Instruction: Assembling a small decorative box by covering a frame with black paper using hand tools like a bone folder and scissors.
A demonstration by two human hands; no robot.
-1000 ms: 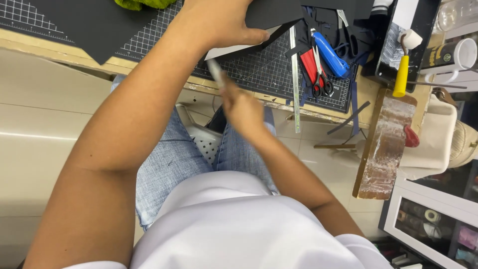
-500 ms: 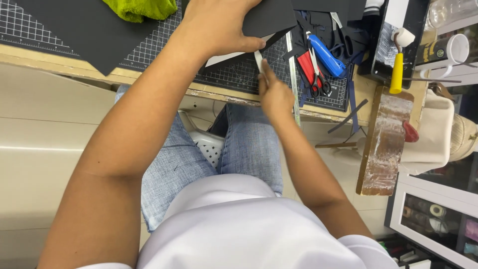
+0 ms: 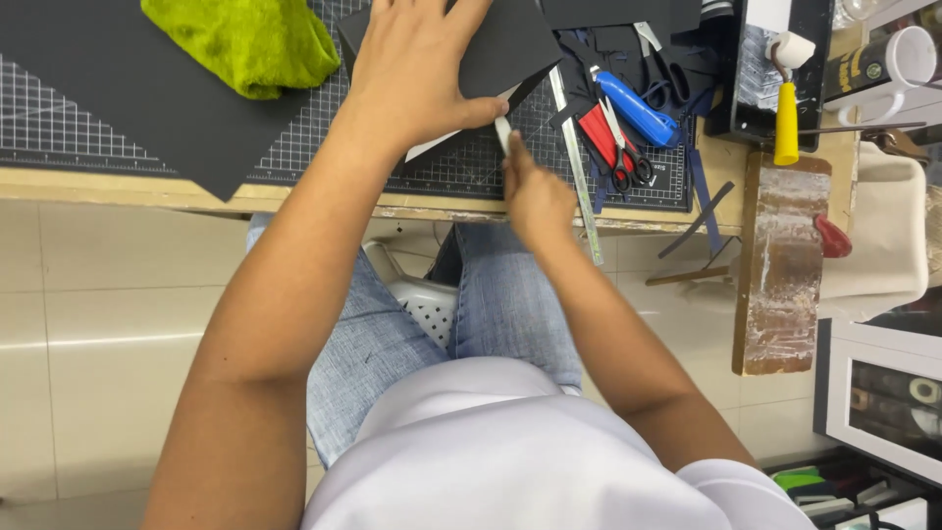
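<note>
- Now our black sheet (image 3: 510,44) lies flat on the gridded cutting mat (image 3: 324,137), near the front edge of the workbench (image 3: 196,186); over the last second it has come closer and more fully into view.
- Our left hand (image 3: 417,69) stays pressed on the sheet, fingers spread flat, thumb along its lower edge.
- Our right hand (image 3: 535,196), clenched around a slim white knife (image 3: 502,132), has risen from below the bench edge to the sheet's lower corner; the blade end seems to meet the edge, so we judge a cut is starting.
- Beside it lies a steel ruler (image 3: 574,167), then red-handled scissors (image 3: 608,147) and a blue tool (image 3: 638,108).
- A green cloth (image 3: 245,44) sits well to the left.
</note>
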